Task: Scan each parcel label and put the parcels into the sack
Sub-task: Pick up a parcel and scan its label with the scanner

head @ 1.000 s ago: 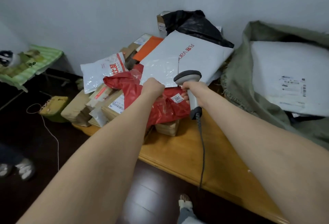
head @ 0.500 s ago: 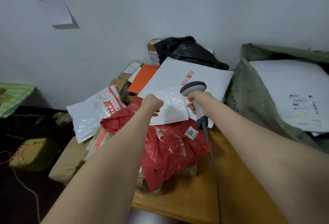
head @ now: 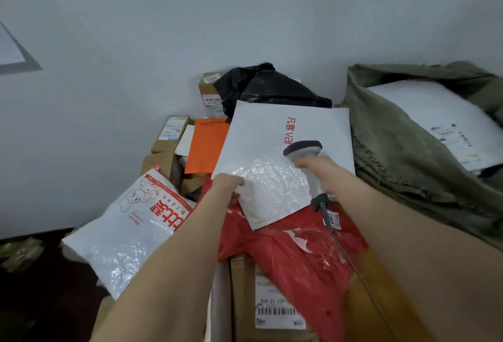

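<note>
My left hand [head: 227,183] grips the left edge of a small white bubble mailer [head: 272,192], which lies over a red plastic parcel [head: 299,254]. My right hand [head: 324,175] holds the grip of a grey barcode scanner [head: 303,149], its head over the mailer's top right; its cable [head: 351,257] trails toward me. Behind lies a large white mailer with red print [head: 272,129]. The open green sack [head: 402,145] lies at the right with a white labelled parcel [head: 441,121] inside.
A white bag with red lettering [head: 130,222] lies at the left. A labelled cardboard box [head: 261,303] sits under the red parcel. An orange envelope [head: 206,145], brown boxes [head: 168,135] and a black bag [head: 261,88] are piled against the wall.
The camera has moved closer and tilted up. My left hand has drawn the small bubble mailer slightly toward me across the red parcel. The scanner stays above it.
</note>
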A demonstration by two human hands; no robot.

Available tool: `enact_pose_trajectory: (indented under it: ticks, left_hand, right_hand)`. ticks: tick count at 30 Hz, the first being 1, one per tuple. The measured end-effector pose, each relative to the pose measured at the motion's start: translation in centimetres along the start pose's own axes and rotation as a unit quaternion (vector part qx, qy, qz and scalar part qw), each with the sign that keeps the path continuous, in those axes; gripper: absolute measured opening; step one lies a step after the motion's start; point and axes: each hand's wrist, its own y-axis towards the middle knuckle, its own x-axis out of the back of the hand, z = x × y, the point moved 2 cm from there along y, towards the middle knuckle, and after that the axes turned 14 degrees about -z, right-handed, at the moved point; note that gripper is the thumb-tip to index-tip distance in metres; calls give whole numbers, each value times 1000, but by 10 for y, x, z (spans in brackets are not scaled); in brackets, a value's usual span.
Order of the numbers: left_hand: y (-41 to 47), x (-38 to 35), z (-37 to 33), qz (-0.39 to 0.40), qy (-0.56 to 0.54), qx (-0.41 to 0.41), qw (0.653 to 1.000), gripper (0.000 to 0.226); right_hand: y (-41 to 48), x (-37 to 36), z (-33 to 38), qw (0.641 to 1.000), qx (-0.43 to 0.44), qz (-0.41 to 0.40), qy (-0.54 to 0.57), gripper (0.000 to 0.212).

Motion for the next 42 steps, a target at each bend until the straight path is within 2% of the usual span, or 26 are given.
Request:
enact_pose_trajectory:
  ticks: [2, 3, 6, 8, 11, 14, 16, 18, 20, 22, 23, 24, 27, 28, 29, 31, 34, 36, 39, 42]
  left_hand:
    - [0, 3, 1, 19, -28, 8, 999, 45]
    - [-1, 7, -3, 15, -48, -18, 999, 48]
    - [-11, 28, -30, -6, -154, -166, 974, 31]
    - [-25, 49, -54, -26, -194, -261, 945, 18]
    - [-45, 69, -84, -65, -166, -397, 900, 10]
    - [-71, 65, -95, -41, -94, -498, 861, 16]
    - [-86, 54, -95, -7, -54, -530, 846, 19]
    - [-96, 46, -92, 48, -37, -531, 845, 20]
    - [-99, 47, -87, 137, 23, -506, 851, 17]
    - [-96, 55, -78, 244, 88, -424, 868, 21]
    - [-89, 60, -72, 270, 88, -370, 884, 26]
    - [-80, 64, -66, 261, 72, -328, 905, 36]
    - [-55, 75, -48, 128, 29, -224, 966, 80]
    - [-52, 74, -41, 112, 11, -183, 977, 85]
    - [-52, 71, -35, 123, -29, -142, 982, 82]
    - [-62, 64, -29, 152, -130, -100, 975, 59]
    - [-71, 60, -29, 117, -191, -116, 968, 37]
    - [-75, 61, -28, 84, -213, -130, 965, 33]
    - [-73, 67, -23, 49, -227, -150, 961, 27]
    - [-64, 71, -18, 39, -222, -168, 960, 33]
  right_hand:
    - [-3, -4, -2, 1000, -7, -12, 20, 62]
    - [-5, -5, -1, 999, -5, -22, 25, 60]
    - [-11, 1, 11, 998, -4, -36, 59, 52]
    - [-18, 9, 25, 993, -11, -23, 119, 34]
    - [-28, 20, 46, 983, -4, -30, 181, 25]
    - [-37, 24, 62, 974, -6, 0, 225, 42]
    - [-43, 21, 66, 974, -5, 13, 228, 45]
    - [-42, 19, 66, 979, -4, -4, 203, 35]
    - [-40, 18, 65, 988, 5, -51, 146, 34]
    - [-41, 20, 64, 991, 34, -90, 92, 34]
    - [-43, 21, 63, 991, 47, -92, 85, 32]
    - [-44, 22, 63, 990, 58, -84, 94, 34]
    - [-50, 25, 62, 986, 83, -48, 136, 36]
    - [-51, 26, 61, 984, 92, -39, 144, 33]
    - [-52, 27, 60, 983, 100, -32, 154, 31]
    - [-53, 29, 57, 980, 108, -23, 166, 33]
    - [-54, 32, 52, 985, 121, -25, 124, 29]
    - [-58, 34, 49, 988, 122, -17, 97, 20]
    - [-62, 34, 46, 988, 130, -13, 83, 19]
    - [-72, 30, 47, 987, 125, 6, 97, 16]
